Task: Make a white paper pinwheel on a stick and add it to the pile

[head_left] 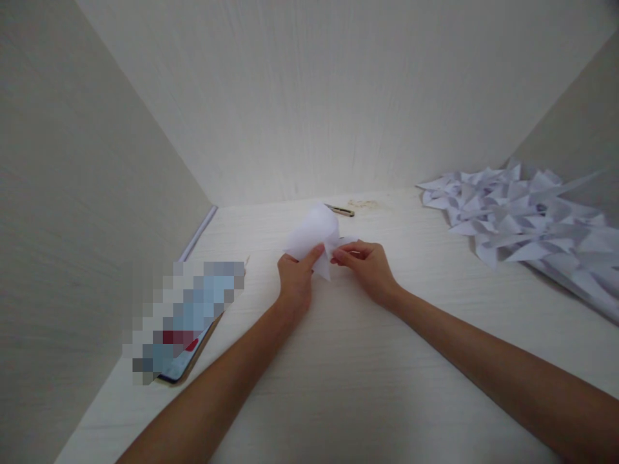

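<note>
A folded piece of white paper [313, 227], curved at the top with pointed corners below, is between my two hands just above the tabletop. My left hand [296, 278] grips its lower left part, the thumb pressed on the front. From the right, my right hand [367, 265] pinches at the paper's right side with thumb and index finger. The exact spot under those fingertips is hard to make out. Just behind the paper lies a box cutter [342, 211] on the table.
At the right is a pile of folded white paper pieces [503, 206], with a long paper roll [575, 290] under its front edge. A phone [180, 367], mostly blurred out, lies at the left. Behind it a thin white roll [199, 232] rests along the left wall [97, 193].
</note>
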Demonstrator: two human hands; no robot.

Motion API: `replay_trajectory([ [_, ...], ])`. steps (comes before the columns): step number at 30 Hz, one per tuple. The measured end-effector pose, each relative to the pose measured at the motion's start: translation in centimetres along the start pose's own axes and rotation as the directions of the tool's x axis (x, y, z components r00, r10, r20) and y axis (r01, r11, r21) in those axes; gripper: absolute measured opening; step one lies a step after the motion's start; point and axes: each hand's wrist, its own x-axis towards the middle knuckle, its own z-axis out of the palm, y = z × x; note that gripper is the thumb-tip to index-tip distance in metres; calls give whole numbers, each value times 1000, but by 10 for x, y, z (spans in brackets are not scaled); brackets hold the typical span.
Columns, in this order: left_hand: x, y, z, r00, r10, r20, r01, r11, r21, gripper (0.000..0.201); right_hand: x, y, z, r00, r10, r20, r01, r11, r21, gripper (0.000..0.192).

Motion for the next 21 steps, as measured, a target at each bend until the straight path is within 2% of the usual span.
replay_trajectory([
  [7,-4,-5,2,998,32,49,-35,998,54,28,1,3,0,997,33,-70,-34,999,-7,18],
  [21,-2,-6,0,996,24,80,-32,995,96,25,1,0,0,996,51,-76,-55,997,-48,20],
])
